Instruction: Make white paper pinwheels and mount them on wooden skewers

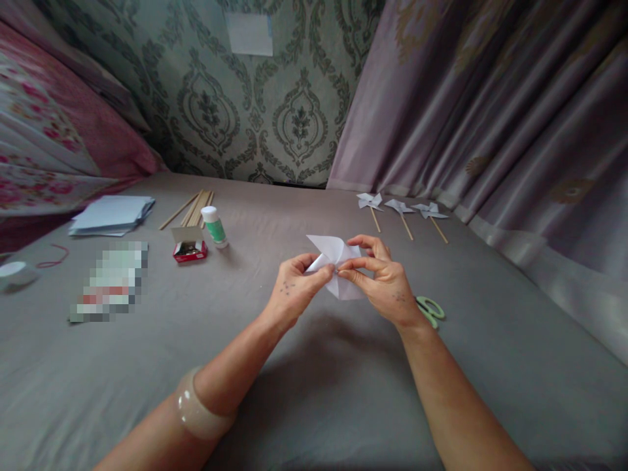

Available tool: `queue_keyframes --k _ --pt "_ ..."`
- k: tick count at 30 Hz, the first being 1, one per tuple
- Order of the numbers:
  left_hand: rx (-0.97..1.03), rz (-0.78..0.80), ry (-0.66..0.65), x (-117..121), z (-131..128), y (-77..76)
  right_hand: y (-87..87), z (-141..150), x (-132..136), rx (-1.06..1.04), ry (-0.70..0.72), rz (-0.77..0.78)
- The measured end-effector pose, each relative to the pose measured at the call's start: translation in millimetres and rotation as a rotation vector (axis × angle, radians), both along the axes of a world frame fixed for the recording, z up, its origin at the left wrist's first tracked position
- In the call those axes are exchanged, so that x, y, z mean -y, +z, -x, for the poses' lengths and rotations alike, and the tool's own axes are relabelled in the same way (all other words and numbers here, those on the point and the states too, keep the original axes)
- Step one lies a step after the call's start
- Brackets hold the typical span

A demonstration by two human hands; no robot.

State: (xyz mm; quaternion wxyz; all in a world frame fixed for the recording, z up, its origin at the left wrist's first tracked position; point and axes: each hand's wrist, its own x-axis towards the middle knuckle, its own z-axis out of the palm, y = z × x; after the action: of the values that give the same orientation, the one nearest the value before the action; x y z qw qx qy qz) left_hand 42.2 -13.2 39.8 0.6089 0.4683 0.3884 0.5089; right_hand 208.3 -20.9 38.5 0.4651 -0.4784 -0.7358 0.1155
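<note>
My left hand (296, 282) pinches the folded white paper (333, 250) near its centre; my right hand (386, 282) grips it from the other side, fingertips close to the middle (it sits between my hands, above the grey cloth (314, 405)); green-handled scissors (434, 316) lie beside my right hand; three paper pinwheels (400, 207) lie beyond.

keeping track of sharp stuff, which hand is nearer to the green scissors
Right. The right hand is just left of the scissors, its wrist partly hiding them; the left hand is farther left, across the white paper.
</note>
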Motion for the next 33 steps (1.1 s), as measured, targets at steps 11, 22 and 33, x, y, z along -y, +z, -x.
queue_keyframes --k 11,22,33 --pt "0.016 0.000 -0.005 -0.9 0.1 -0.9 1.8 1.0 1.2 0.003 0.005 0.002" --pt "-0.001 -0.010 -0.002 -0.4 -0.6 0.9 2.9 1.7 2.2 0.000 -0.001 -0.025" --pt "-0.064 -0.079 0.006 -0.8 0.0 1.7 6.2 3.5 4.2 0.034 -0.021 -0.030"
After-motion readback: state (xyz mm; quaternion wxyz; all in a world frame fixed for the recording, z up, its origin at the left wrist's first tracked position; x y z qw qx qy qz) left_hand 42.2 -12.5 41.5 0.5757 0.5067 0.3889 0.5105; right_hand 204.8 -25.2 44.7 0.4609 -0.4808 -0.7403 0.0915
